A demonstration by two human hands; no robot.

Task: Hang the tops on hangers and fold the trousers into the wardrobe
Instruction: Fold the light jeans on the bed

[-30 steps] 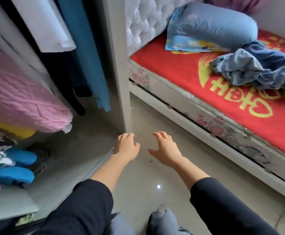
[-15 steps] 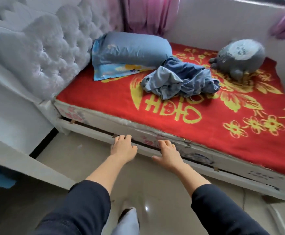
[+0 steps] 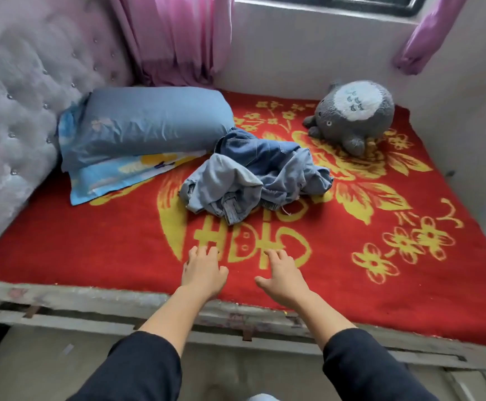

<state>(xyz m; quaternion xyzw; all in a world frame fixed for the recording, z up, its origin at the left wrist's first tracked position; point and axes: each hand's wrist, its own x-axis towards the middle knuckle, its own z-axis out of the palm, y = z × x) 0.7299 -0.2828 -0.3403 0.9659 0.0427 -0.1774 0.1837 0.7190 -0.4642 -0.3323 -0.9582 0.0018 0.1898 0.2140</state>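
On the red blanket (image 3: 91,244), woven in yellow: one large Chinese character, the double-happiness sign 囍 (image 3: 250,241), its lower edge near the bed's front edge, its top hidden under the heap of blue denim (image 3: 253,178). Around it only yellow flowers and leaves, no further writing. On the pillowcase (image 3: 137,172) a dark mark, too small and blurred to read. No brands, labels or numbers legible anywhere else.
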